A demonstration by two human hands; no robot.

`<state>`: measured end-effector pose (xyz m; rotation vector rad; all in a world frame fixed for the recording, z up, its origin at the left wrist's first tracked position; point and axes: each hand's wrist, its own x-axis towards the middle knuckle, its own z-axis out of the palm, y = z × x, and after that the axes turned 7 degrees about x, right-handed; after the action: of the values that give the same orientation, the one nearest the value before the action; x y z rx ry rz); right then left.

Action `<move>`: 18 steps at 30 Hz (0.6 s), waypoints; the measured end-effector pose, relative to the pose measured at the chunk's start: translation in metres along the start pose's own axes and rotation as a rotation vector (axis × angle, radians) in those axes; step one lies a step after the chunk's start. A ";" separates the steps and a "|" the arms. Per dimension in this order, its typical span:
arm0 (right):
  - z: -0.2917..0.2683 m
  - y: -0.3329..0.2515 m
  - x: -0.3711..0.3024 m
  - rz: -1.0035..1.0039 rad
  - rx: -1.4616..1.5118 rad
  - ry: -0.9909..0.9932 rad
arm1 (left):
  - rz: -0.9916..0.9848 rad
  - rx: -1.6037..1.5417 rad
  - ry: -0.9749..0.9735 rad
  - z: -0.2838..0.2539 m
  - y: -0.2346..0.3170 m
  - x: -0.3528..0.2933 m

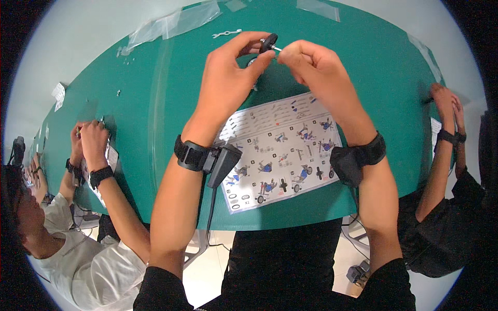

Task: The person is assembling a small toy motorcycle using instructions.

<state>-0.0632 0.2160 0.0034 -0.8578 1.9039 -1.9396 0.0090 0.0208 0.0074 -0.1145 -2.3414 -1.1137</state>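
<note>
Wheel (269, 43), black, on a silvery rod (277, 48)

Wheel (268, 43) matt plast.; rod (277, 48) shiny mtl; sheet (282, 150) smooth ppr; wrist strap (191, 154) matt cloth

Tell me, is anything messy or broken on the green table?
Nothing looks spilled or clearly broken. The instruction sheet lies askew, and crumpled clear plastic lies near the far left edge of the green table, looking like stray wrapping. The black wheel in the left hand shows no obvious damage.
</note>
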 end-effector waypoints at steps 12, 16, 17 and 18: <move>0.016 -0.008 -0.011 -0.324 -0.738 0.189 | 0.111 0.328 0.177 0.020 0.012 -0.007; 0.013 -0.012 -0.008 -0.139 -0.349 0.131 | 0.097 0.335 0.190 0.017 0.017 -0.009; 0.011 -0.016 -0.007 0.066 -0.103 0.047 | 0.063 0.353 0.177 0.016 0.018 -0.009; 0.009 -0.018 -0.010 0.066 -0.102 0.050 | 0.065 0.354 0.175 0.016 0.018 -0.009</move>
<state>-0.0466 0.2164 0.0181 -0.7710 2.0479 -1.8565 0.0146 0.0462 0.0075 0.0359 -2.3171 -0.6373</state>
